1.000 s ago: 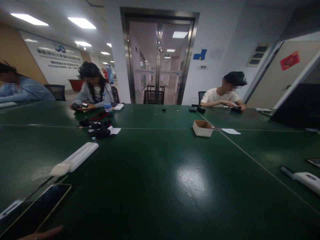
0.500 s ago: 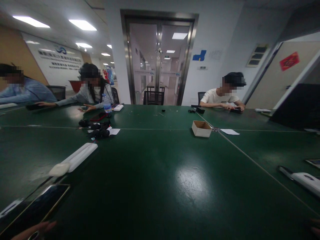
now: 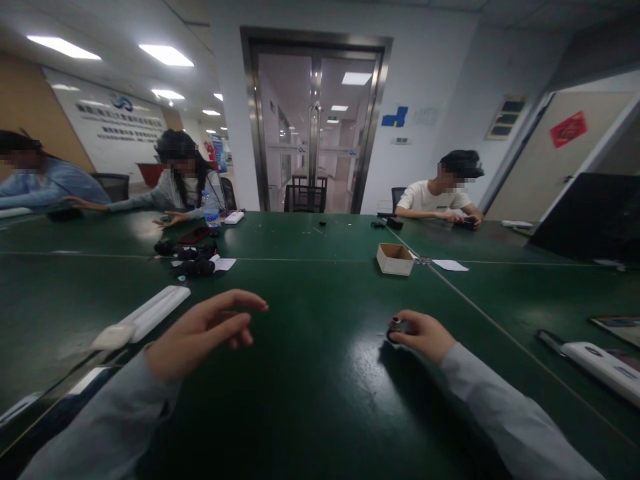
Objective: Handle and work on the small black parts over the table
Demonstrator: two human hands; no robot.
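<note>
My right hand has its thumb and fingers closed round a small dark metallic cylinder, a narrower piece at its top, held just over the green table. What kind of part it is I cannot make out. My left hand hovers above the table at the left, fingers apart and nothing in them. Beyond its wrist lies a white power strip with a pale plug block at its near end. A phone lies partly hidden under my left sleeve.
An open cardboard box stands farther back, beside a paper sheet. Black gear lies at left. Another white strip-like device is at right. Three people sit across the table, one near a water bottle.
Both my hands have come forward over the table, the right one now with the small cylinder. The person at centre left has reached an arm leftward and put a dark object down.
</note>
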